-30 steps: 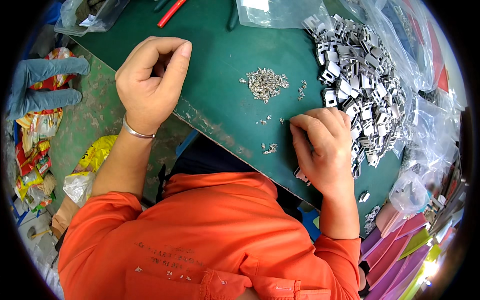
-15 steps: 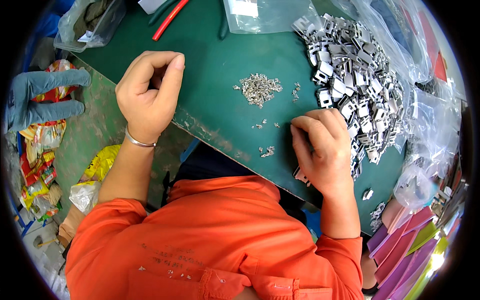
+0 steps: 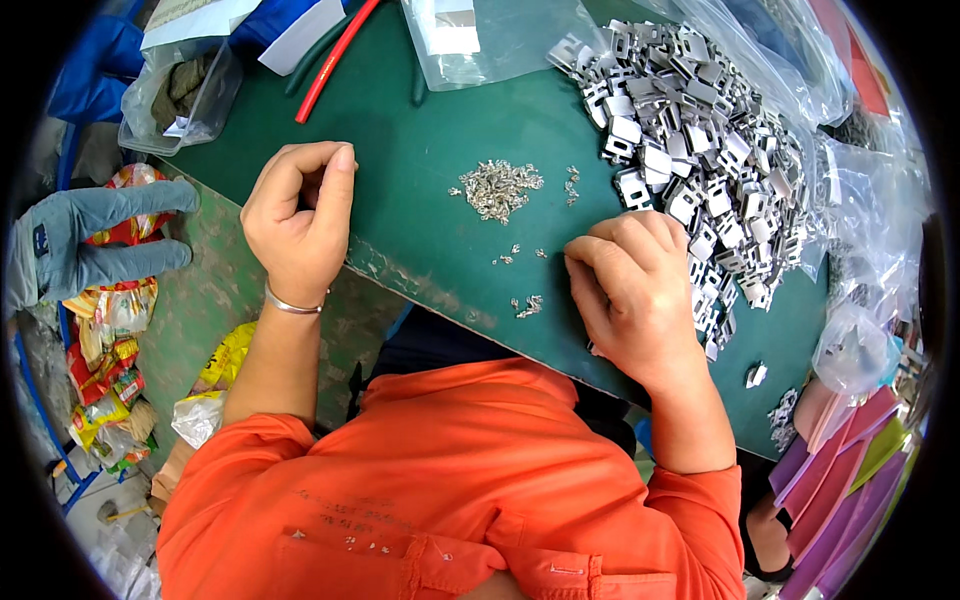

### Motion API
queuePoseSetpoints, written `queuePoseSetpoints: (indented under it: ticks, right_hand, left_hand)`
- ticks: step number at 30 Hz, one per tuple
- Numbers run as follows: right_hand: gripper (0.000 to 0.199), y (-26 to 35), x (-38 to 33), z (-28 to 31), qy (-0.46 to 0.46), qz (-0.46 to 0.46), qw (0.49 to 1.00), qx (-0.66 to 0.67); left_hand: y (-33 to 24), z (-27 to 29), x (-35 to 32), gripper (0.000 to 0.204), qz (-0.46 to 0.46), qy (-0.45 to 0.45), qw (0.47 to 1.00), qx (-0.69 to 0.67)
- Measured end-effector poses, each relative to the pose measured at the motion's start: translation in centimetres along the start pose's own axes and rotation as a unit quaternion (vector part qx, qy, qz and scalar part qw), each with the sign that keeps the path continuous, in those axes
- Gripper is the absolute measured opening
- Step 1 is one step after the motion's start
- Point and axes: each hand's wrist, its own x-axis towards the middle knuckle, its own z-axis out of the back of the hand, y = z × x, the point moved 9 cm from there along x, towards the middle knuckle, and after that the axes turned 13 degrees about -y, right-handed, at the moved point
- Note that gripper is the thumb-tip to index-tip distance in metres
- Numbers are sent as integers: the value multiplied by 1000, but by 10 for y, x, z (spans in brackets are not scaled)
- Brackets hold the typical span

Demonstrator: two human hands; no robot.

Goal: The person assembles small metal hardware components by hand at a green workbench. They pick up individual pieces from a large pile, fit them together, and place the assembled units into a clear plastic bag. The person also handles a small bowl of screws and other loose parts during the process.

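My left hand (image 3: 298,212) hangs over the left edge of the green table, its thumb and curled forefinger pressed together. Whatever it may pinch is too small or hidden to make out. My right hand (image 3: 638,295) rests at the table's near side, fingers bent down and closed against the thumb; its fingertips are partly hidden, so any held thing cannot be seen. Right beside it lies a large heap of bent metal clips (image 3: 690,140) with slots. Between the hands sits a small pile of tiny shiny metal parts (image 3: 498,190), with a few strays (image 3: 528,306) nearer me.
Red-handled pliers (image 3: 335,65) and a clear plastic bag (image 3: 490,45) lie at the far side. A clear tub (image 3: 215,100) stands at the far left corner. One clip (image 3: 756,374) lies apart at right, near coloured sheets (image 3: 840,470). Another person's legs (image 3: 110,240) show at left.
The whole view has shifted slightly. The fingers of my right hand have drawn closer together. My left hand keeps the same pinched shape, and the piles look unchanged.
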Motion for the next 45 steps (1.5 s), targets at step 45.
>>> queuePoseSetpoints:
  ticks: [45]
  right_hand:
    - [15,-1,14,-8,8,37,999,-11]
  left_hand:
    - [-4,1,1,3,-15,0,1000,9]
